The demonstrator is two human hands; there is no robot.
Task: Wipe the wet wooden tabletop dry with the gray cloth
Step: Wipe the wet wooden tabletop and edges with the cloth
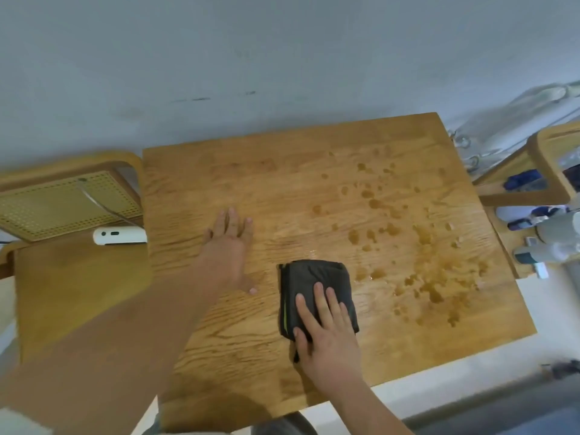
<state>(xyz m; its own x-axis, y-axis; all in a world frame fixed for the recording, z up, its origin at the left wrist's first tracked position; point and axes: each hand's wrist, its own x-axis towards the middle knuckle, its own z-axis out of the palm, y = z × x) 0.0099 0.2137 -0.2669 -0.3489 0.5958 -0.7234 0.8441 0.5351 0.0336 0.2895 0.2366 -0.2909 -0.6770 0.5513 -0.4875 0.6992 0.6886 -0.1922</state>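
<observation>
Before us a square bench of honey-coloured wood with strong grain (314, 189) stands against a pale grey-blue wall (219, 58). Its right half is dotted with darker drops and small puddles of water (423, 240). We see the left hand (230, 243) laid palm down on the bare wood left of centre, fingers straight and slightly spread, thumb stretched toward the near side, holding nothing. The right hand (326, 334) lies flat on the folded dark gray cloth with a thin yellow-green stripe along its left edge (314, 277). Its fingers are straight and pressed on the near half of the fabric, and the thumb rests at the near left corner; nothing is curled round the cloth. The cloth sits on the bench just right of the left hand, apart from it, near the middle of the bench and beside the left edge of the wet patch. Left of the bench we see a wooden chair with a woven cane back (62, 202) and a white oblong device (120, 235) by it; at the right a second wooden frame (552, 171) stands beside blurred bottles (533, 246).
</observation>
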